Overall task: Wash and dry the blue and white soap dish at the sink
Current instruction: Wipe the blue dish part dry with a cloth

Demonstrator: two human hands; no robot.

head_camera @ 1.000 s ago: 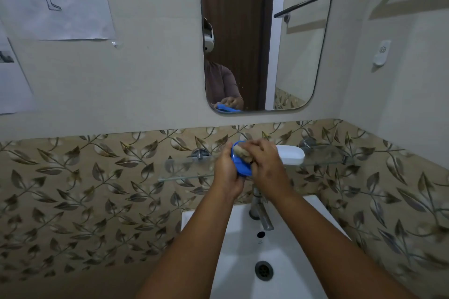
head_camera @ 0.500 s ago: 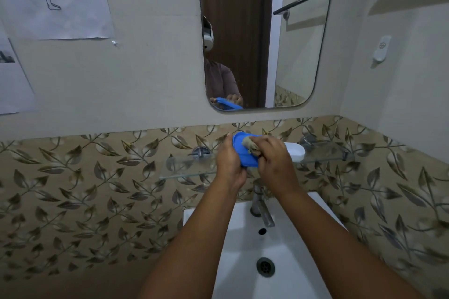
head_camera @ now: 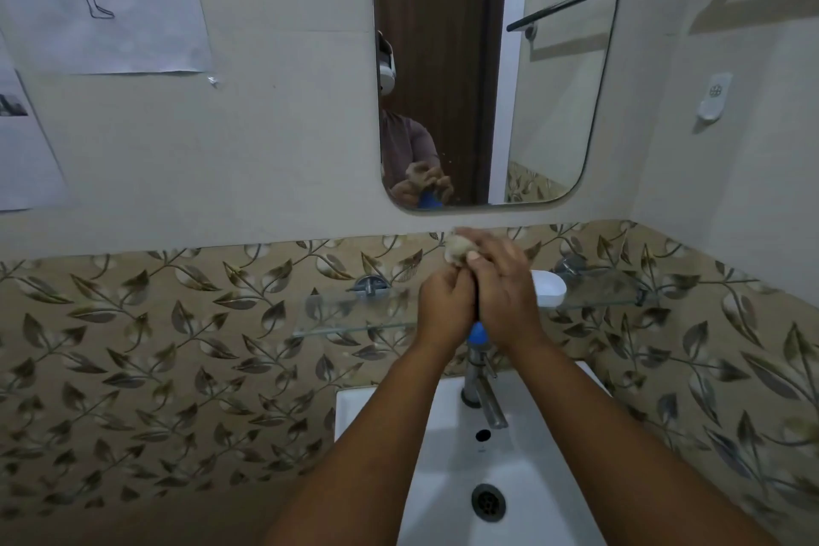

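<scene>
Head view showed both hands raised together at the centre of the frame, above the tap (head_camera: pixel 481 390) and in front of the glass shelf (head_camera: pixel 354 315). The left hand (head_camera: pixel 445 306) was curled around the blue soap dish part (head_camera: pixel 477 333), of which only a small blue edge showed between the wrists. The right hand (head_camera: pixel 503 293) lay against it, fingers bent over a beige cloth (head_camera: pixel 456 250) that bulged out at the top of the two hands. How much of the dish the cloth covered could not be told. The white soap dish part (head_camera: pixel 549 288) sat on the shelf just right of the hands. Below, at the bottom centre, was the white sink (head_camera: pixel 443 479). The mirror (head_camera: pixel 554 102) in the upper middle reflected the hands, cloth and a bit of blue.
</scene>
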